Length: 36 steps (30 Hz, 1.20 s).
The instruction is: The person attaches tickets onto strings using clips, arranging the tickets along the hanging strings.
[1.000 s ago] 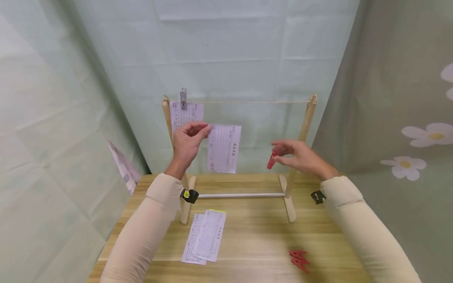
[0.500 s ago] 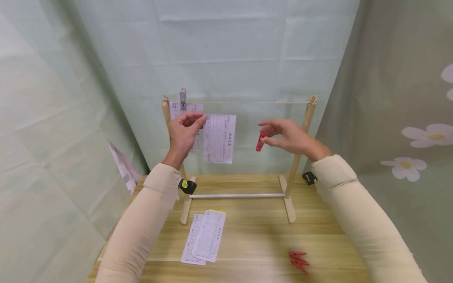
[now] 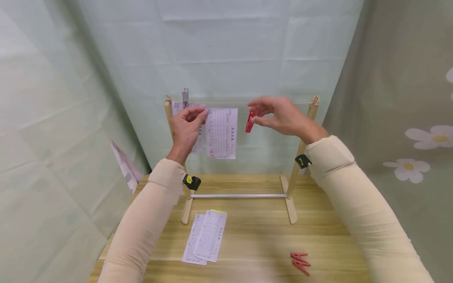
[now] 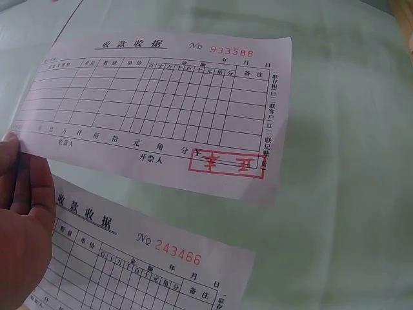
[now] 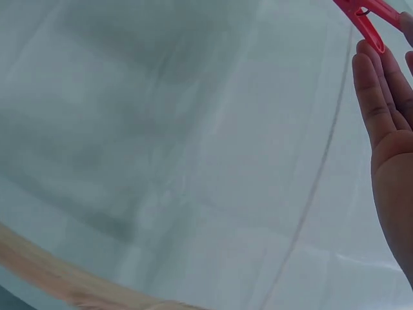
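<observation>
At left, a grey metal clip [image 3: 185, 96] holds a white printed paper form [image 3: 198, 144] on a thin tan string [image 3: 228, 103]; just right of the clip, the left hand [image 3: 186, 127] pinches a second white printed slip [image 3: 221, 134] at its upper left corner, top edge appearing just below the string. Further right, apart from that slip, the right hand [image 3: 281, 116] grasps a red plastic clothes-peg [image 3: 249, 122] between thumb and fingertips, and two similar red pegs [image 3: 300, 262] lie on the wood-grain tabletop [image 3: 262, 236].
</observation>
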{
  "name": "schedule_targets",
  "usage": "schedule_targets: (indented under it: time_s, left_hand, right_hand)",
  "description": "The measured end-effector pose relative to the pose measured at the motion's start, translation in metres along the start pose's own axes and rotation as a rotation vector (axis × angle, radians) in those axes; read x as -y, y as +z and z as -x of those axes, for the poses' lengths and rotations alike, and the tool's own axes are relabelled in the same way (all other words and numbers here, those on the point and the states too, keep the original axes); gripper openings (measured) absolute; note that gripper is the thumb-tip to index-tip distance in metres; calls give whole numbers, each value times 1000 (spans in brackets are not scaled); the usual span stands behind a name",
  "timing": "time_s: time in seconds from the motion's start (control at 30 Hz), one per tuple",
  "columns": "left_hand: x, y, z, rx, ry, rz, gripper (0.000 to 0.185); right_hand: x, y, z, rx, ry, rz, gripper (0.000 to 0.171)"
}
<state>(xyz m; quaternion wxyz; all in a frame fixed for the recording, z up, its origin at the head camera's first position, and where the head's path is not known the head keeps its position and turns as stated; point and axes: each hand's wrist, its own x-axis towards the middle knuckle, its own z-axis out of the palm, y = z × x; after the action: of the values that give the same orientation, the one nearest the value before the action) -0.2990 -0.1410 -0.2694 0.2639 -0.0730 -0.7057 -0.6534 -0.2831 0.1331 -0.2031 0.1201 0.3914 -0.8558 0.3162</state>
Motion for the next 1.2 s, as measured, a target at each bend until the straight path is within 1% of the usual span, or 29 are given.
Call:
schedule_targets:
  time_s: [0.07,0.23,0.3,0.53,0.63,0.9,1.2]
  left_hand:
    - [-1,2,-1,-3,0,2,19]
    - [-1,4,-2,-16,-2,23,19]
    - [-1,5,-2,-17,-3,32,20]
    - [0,6,-4,-27,3,50,20]
    - [0,8,-5,-40,-5,57,19]
    - [-2,13,-4,-53,-18,58,19]
    - [-3,14,-4,-48,-15,51,21]
  right_hand:
    - [5,-3,-7,3,6,15,41]
    - [21,-9,-25,9,57,37,45]
    - [26,-11,-34,8,60,45,45]
    - [39,-11,-60,-10,-14,58,39]
    - [41,-9,-68,-11,-20,51,37]
    - [46,-4,-80,-26,20,40,33]
    - [48,2,-87,-25,58,71,26]
